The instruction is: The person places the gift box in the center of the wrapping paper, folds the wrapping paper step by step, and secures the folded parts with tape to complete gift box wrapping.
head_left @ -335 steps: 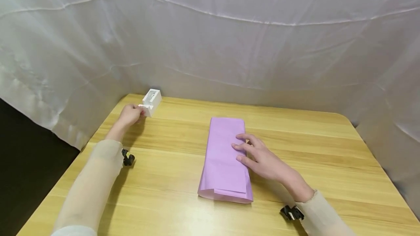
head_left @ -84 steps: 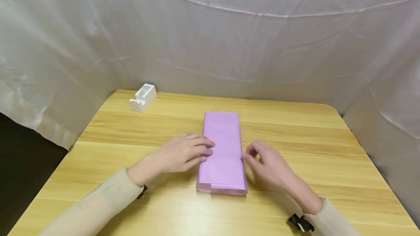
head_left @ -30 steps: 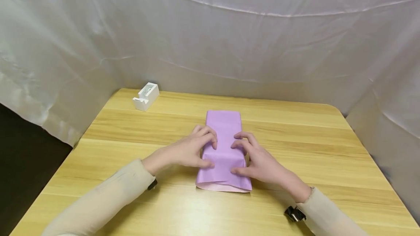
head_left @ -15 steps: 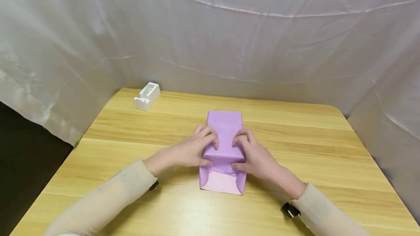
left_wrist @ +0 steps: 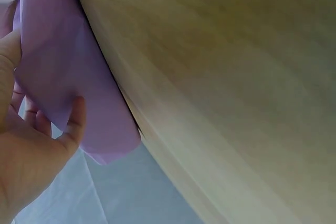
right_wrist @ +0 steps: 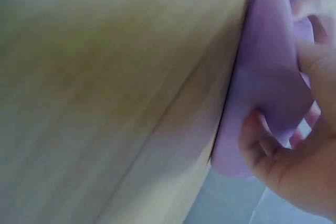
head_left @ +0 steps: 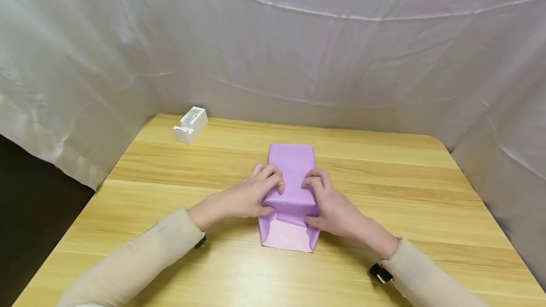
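Observation:
An oblong package (head_left: 292, 161) in purple wrapping paper lies lengthwise on the table. My left hand (head_left: 251, 195) grips the left side of its near part, fingertips curled on top and thumb against the end. My right hand (head_left: 337, 208) does the same on the right. Between the thumbs the paper is pushed in, and a flap (head_left: 287, 236) with a pale pink inside extends toward me. In the left wrist view, the left thumb (left_wrist: 77, 121) presses into the purple paper (left_wrist: 55, 51). The right wrist view has the right thumb (right_wrist: 254, 135) denting the paper (right_wrist: 265, 56).
A white tape dispenser (head_left: 190, 126) stands at the table's back left corner. The wooden table (head_left: 384, 165) is bordered by hanging grey cloth (head_left: 290, 51) at the back and sides.
The left hand has come from the tape dispenser to the package. The near end, earlier an open paper tube, is now pushed in by the thumbs, leaving a flap. The last half second shows little movement.

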The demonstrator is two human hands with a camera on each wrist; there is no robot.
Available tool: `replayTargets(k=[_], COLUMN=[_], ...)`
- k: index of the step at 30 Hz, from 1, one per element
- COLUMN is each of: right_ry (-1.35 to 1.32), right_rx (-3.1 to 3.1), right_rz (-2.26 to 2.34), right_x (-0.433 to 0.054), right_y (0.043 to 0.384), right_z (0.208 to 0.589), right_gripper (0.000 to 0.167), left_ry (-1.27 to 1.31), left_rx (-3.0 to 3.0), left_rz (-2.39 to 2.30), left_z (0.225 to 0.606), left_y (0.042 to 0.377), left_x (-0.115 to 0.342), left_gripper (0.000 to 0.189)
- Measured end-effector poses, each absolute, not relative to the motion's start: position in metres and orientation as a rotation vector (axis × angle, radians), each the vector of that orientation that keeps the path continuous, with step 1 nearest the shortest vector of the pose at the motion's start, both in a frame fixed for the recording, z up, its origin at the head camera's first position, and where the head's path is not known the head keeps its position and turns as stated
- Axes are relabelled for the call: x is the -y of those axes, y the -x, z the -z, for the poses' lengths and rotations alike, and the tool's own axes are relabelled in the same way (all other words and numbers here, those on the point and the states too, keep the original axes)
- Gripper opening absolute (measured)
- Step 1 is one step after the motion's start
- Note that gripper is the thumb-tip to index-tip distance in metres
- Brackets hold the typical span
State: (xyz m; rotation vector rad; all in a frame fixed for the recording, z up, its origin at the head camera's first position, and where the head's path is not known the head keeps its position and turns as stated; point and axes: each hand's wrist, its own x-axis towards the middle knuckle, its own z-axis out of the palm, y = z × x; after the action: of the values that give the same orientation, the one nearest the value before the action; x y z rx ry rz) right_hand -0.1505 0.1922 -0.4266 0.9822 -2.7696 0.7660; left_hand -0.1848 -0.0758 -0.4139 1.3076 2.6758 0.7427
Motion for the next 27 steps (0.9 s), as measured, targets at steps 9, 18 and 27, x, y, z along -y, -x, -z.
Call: replayTargets(k=[9, 18, 27], right_ry=[-1.021, -1.001, -0.951], right_rx=[2.81, 2.81, 2.841], right_rz=[-1.008, -0.935, -0.786], right_x=[-0.1957, -0.1971, -0.1939], right_y=[0.1469, 0.1484, 0.1515], right_z=[0.4285, 0.4273, 0.4258], right_gripper=[0.084, 0.079, 0.079], left_ry=[-1.299, -1.298, -1.317], left_rx=[-2.677, -2.705, -2.737], left_rz=[-0.712, -0.659, -0.6], left_z=[0.4107, 0.4138, 0.4128], left_y=[0.1826, 0.183, 0.1814], left_x=[0.0751, 0.071, 0.069], left_gripper=[0.048, 0.055, 0.056])
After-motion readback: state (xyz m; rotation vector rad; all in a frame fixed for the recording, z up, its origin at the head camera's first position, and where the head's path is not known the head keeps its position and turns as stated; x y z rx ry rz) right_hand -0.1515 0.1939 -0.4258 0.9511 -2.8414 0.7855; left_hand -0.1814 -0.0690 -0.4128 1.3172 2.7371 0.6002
